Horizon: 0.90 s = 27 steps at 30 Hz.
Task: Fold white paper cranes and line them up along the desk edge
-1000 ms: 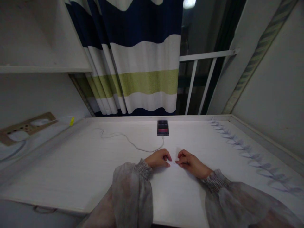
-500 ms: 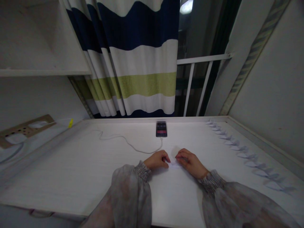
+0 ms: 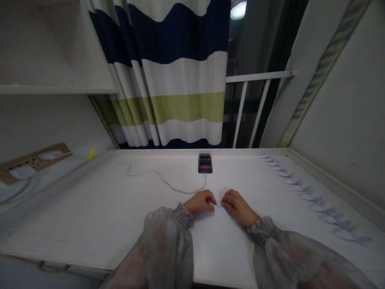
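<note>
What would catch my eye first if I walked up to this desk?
Likely the two hands, left hand and right hand, meeting at the desk's middle over a small white paper. Behind them a phone lies plugged into a white cable. Along the right edge runs a row of folded paper pieces, and a striped curtain hangs behind.
</note>
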Each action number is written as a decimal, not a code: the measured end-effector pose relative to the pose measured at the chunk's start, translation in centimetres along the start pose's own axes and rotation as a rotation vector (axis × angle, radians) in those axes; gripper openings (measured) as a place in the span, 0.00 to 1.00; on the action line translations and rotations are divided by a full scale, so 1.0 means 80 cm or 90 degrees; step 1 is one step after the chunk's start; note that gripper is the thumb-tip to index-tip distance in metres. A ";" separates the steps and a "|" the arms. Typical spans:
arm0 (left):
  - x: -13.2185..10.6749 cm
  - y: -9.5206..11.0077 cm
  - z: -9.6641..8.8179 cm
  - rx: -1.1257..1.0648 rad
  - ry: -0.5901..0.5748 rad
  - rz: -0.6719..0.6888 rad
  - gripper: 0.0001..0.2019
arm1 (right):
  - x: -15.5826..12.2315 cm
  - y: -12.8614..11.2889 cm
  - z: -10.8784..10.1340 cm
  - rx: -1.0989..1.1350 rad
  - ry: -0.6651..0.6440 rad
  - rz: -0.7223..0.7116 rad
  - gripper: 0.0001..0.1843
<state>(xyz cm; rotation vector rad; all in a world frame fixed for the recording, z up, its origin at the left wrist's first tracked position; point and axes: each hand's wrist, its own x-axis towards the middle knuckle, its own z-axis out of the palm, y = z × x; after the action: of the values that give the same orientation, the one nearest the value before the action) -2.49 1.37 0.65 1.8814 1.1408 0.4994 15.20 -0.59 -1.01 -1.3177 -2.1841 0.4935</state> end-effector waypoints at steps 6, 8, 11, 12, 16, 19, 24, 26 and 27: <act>0.000 -0.002 0.001 0.006 0.002 0.022 0.10 | 0.005 0.003 0.007 -0.044 0.002 0.053 0.04; 0.000 -0.002 0.003 0.011 0.002 0.040 0.10 | 0.006 0.001 0.007 -0.048 -0.007 0.057 0.04; -0.001 -0.003 0.006 0.019 0.012 0.060 0.09 | 0.006 -0.004 0.004 -0.049 -0.019 0.057 0.04; -0.001 -0.003 0.007 0.025 0.023 0.063 0.11 | 0.006 -0.006 0.003 -0.049 -0.020 0.056 0.04; 0.000 -0.005 0.012 0.071 0.063 0.081 0.18 | 0.005 -0.011 0.000 -0.051 -0.023 0.052 0.04; 0.001 -0.004 0.016 0.096 0.079 0.069 0.16 | 0.005 -0.012 0.001 -0.055 -0.018 0.052 0.03; 0.003 -0.001 0.020 0.113 0.098 0.049 0.12 | 0.001 -0.018 0.003 -0.108 -0.006 0.084 0.03; 0.003 -0.001 0.021 0.109 0.093 0.053 0.11 | 0.000 -0.022 0.003 -0.127 -0.006 0.098 0.04; 0.003 -0.001 0.021 0.106 0.092 0.054 0.10 | 0.000 -0.023 0.003 -0.130 -0.010 0.105 0.04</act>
<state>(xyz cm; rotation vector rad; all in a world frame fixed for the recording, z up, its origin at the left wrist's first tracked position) -1.26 0.79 -0.40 2.0722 1.2333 0.6121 13.78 -1.46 -0.18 -1.6168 -2.1948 0.3503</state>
